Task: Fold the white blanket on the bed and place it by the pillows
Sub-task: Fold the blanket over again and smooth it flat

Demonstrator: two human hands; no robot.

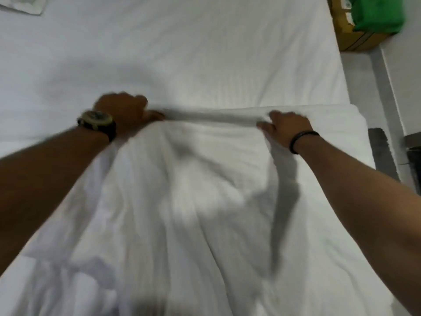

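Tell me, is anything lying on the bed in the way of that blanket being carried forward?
Nothing visible is. Both the left hand and the right hand already grip the blanket at its far edge, and the bed ahead of it lies bare. Only a white cloth sits at the far left corner; no pillows are clearly in view.

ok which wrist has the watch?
The left hand, gripping the white blanket; the right hand wears only a thin black band.
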